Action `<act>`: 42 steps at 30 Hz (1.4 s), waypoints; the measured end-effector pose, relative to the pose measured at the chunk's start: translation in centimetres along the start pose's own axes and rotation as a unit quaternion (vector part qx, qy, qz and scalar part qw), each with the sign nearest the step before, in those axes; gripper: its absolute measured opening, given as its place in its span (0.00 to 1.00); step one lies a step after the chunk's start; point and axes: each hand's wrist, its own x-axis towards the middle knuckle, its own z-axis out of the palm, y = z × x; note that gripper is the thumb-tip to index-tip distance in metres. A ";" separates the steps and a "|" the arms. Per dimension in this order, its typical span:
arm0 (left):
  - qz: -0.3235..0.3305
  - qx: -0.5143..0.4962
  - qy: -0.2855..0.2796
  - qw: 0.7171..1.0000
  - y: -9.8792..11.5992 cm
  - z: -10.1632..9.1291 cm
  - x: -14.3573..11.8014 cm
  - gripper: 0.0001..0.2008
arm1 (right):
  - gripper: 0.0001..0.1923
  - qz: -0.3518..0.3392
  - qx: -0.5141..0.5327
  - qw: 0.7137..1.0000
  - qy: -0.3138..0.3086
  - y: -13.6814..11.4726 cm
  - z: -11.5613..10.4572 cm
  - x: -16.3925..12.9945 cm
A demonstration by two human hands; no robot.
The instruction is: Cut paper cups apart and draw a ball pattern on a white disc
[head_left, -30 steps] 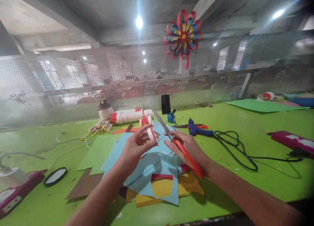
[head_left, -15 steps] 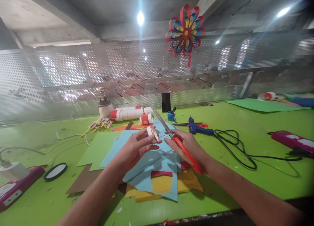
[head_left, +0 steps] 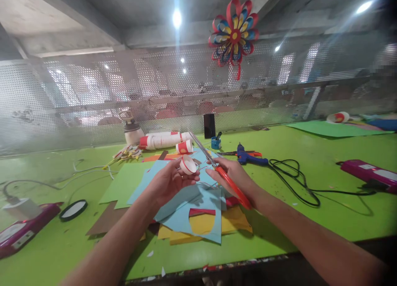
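Head view: nearest you, the tabletop point(head_left: 279, 244) edge runs under your forearms, with bare green beside the paper sheets point(head_left: 192, 211). Above that stack, your left hand point(head_left: 169, 180) pinches a small red-and-white paper cup point(head_left: 187, 164) in its fingertips, rim tilted toward you. Just right of it, your right hand point(head_left: 234, 176) is closed around the red-handled scissors point(head_left: 221, 172), blades pointing away to the upper left. Farther right lie a blue glue gun point(head_left: 248, 157) and its black cord point(head_left: 297, 182); a perforated screen point(head_left: 93, 100) bounds the far edge.
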 end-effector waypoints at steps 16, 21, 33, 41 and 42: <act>-0.049 -0.055 0.083 0.994 0.7 -0.3 0.5 0.26 | 0.21 0.003 -0.011 1.000 -0.009 -0.1 0.1 -0.1; -0.051 -0.067 0.113 0.990 0.9 -0.1 0.5 0.26 | 0.21 -0.005 -0.029 0.999 -0.012 -0.6 0.0 -0.2; -0.050 -0.082 0.119 0.988 0.8 0.1 0.4 0.25 | 0.19 0.005 -0.005 0.999 0.034 -0.1 0.0 -0.1; -0.033 -0.091 0.141 0.985 1.0 0.5 0.3 0.25 | 0.19 0.023 0.035 0.999 0.032 -0.3 -0.1 -0.1; -0.031 -0.093 0.146 0.984 1.1 0.5 0.3 0.25 | 0.19 0.025 0.039 0.998 0.030 -0.1 0.0 -0.1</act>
